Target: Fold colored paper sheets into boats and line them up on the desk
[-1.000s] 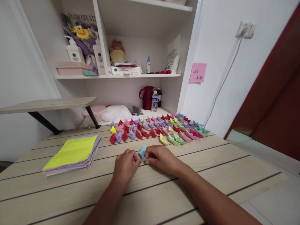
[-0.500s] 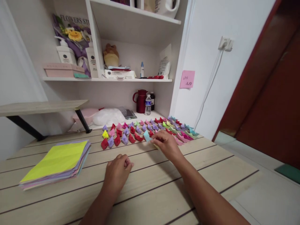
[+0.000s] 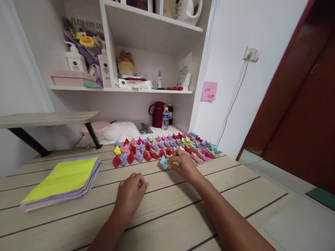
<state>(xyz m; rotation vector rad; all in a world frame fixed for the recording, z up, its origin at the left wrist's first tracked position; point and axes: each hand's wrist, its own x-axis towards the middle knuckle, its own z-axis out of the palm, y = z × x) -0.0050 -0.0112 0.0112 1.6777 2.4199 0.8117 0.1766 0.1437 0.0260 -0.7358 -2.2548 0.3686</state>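
My right hand (image 3: 182,163) pinches the right end of a light blue folded paper boat (image 3: 164,162), low at the front edge of the rows. Behind and beside it stand many small paper boats in red, purple, pink, yellow and green, among them a red boat (image 3: 131,158) and a yellow boat (image 3: 117,150). Some boats are hidden behind my right hand. My left hand (image 3: 132,190) rests on the slatted table (image 3: 157,212) nearer to me, fingers curled closed, with nothing showing in them.
A stack of coloured paper sheets (image 3: 61,179), yellow on top, lies at the left. Behind it stands a small raised shelf (image 3: 49,118) on black legs. A red jug (image 3: 157,114) and a water bottle (image 3: 165,118) stand at the back. A pink note (image 3: 209,91) sticks to the wall.
My right hand has brought the light blue boat down and slightly towards me, from beside the red boats to just in front of their row. My left hand has stayed in place.
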